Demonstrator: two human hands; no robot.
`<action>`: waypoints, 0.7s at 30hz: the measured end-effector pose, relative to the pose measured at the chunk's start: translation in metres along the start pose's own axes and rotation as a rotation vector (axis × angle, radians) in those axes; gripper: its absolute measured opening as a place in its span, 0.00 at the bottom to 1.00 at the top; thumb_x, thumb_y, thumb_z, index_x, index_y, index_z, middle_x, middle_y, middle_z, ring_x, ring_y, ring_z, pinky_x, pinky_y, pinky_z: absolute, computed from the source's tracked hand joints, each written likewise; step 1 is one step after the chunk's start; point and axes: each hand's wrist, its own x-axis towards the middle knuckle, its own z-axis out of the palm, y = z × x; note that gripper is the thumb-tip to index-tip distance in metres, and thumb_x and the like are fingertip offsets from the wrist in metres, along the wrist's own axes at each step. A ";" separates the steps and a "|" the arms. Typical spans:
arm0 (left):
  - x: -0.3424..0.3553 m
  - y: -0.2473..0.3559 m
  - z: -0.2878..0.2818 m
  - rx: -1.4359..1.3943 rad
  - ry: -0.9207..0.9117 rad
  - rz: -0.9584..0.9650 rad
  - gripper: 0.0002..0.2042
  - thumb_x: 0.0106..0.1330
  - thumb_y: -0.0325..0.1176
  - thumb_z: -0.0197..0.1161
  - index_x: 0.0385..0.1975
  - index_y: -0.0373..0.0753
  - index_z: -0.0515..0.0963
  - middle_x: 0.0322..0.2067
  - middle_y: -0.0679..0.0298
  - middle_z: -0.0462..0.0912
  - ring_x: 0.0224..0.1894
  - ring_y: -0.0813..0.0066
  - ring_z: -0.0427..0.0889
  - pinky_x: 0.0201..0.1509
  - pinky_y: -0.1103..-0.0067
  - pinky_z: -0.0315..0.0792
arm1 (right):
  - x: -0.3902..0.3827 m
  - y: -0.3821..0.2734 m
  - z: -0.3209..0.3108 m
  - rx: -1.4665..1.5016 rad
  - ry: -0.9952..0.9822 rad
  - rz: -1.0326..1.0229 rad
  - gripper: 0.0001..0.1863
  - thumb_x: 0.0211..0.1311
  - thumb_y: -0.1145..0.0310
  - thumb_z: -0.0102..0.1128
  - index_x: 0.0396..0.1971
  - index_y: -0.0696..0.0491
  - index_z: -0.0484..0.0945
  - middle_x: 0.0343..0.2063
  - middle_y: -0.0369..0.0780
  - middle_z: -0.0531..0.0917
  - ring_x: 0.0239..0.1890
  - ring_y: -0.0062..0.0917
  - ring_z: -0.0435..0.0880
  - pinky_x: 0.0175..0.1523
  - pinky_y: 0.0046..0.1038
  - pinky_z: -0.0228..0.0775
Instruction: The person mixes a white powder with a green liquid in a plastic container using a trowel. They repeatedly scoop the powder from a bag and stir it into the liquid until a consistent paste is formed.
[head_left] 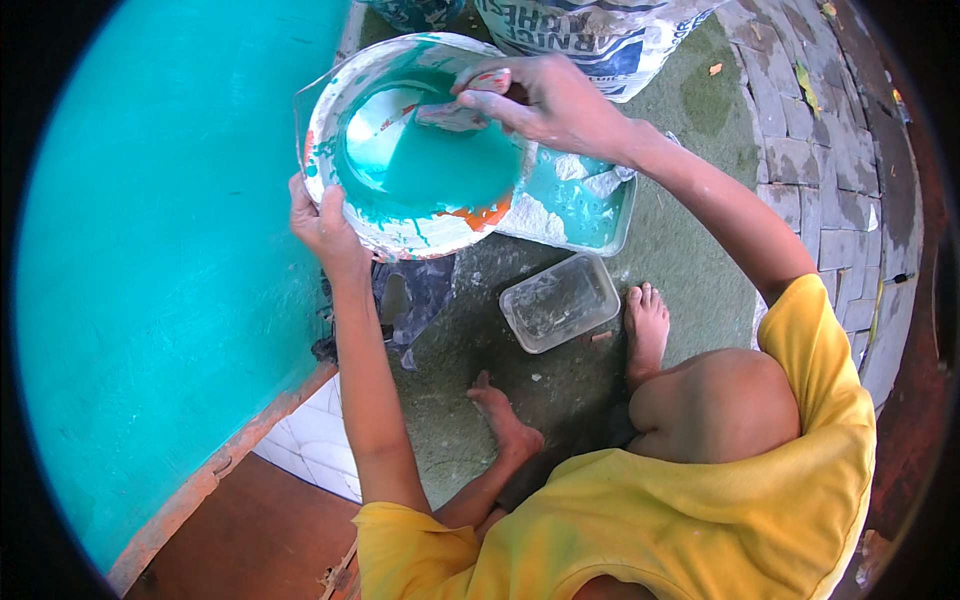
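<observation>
the left hand [322, 222] grips the near rim of a white paint bucket [400, 235], held tilted above the ground beside the turquoise wall [150, 260], with turquoise paint [440, 165] pooled inside. the right hand [545, 100] reaches over the far rim, fingers closed on a pale, paint-smeared rag or sponge [455, 115] pressed against the inner wall. for this step, judged from the frame: keep the bucket tilted toward the body so the paint stays pooled low, hold the rim grip firm, and draw the pad along the wall in one direction, letting the excess drip back inside rather than over the edge. below the bucket lies a paint tray [580, 205] and a clear plastic tub [560, 300] on the green ground. what the pad is exactly cannot be told; the bucket's depth and underside are hidden, the sack [600, 35] at the top edge is cut off, and the dark heap under the bucket is unclear.
</observation>
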 end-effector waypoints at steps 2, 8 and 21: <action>0.005 -0.005 -0.004 -0.077 0.027 -0.095 0.12 0.52 0.17 0.49 0.36 0.29 0.74 0.33 0.63 0.76 0.33 0.78 0.76 0.41 0.81 0.71 | 0.010 0.003 0.013 0.026 -0.024 0.056 0.15 0.64 0.60 0.52 0.37 0.56 0.79 0.21 0.38 0.81 0.21 0.19 0.78 0.29 0.23 0.71; 0.035 -0.021 -0.025 -0.201 0.107 -0.238 0.16 0.50 0.16 0.48 0.39 0.30 0.74 0.34 0.58 0.79 0.34 0.70 0.80 0.39 0.77 0.76 | 0.036 0.021 0.042 0.114 -0.031 0.064 0.17 0.58 0.58 0.54 0.35 0.58 0.76 0.18 0.43 0.80 0.27 0.34 0.80 0.40 0.34 0.69; 0.096 -0.124 -0.078 -0.386 0.226 -0.361 0.19 0.44 0.16 0.47 0.39 0.30 0.71 0.36 0.54 0.77 0.38 0.60 0.79 0.42 0.68 0.77 | -0.051 0.013 -0.041 -0.435 -0.262 0.156 0.20 0.55 0.56 0.59 0.38 0.58 0.76 0.26 0.49 0.81 0.32 0.39 0.81 0.42 0.36 0.71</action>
